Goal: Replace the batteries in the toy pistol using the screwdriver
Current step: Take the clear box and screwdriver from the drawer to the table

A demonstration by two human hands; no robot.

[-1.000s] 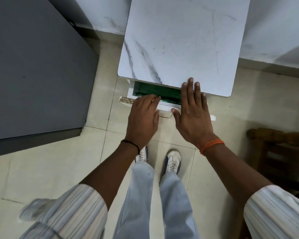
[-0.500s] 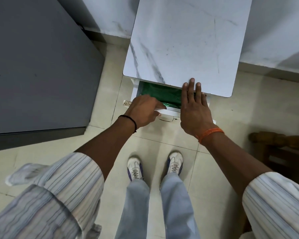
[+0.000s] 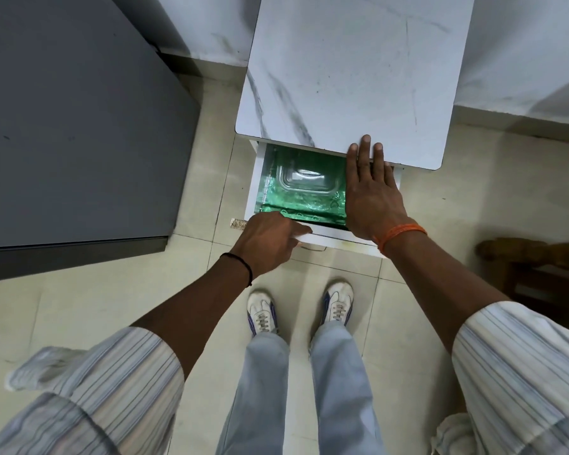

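A white drawer (image 3: 329,239) stands pulled out from under a small marble-topped table (image 3: 349,70). My left hand (image 3: 270,239) grips the drawer's front edge, fingers curled over it. My right hand (image 3: 370,192) lies flat above the drawer's right side, its fingertips on the tabletop's front edge. The drawer is lined with shiny green foil (image 3: 306,206), and a clear plastic container (image 3: 304,177) lies on it. No toy pistol, screwdriver or batteries can be made out.
A large dark grey cabinet (image 3: 73,126) stands to the left. A wooden chair (image 3: 539,267) is at the right edge. My feet in white shoes (image 3: 262,311) stand on beige floor tiles just before the drawer.
The drawer has slid farther out, pulled by my left hand, uncovering more green lining and the clear container. My right hand stayed at the tabletop's edge.
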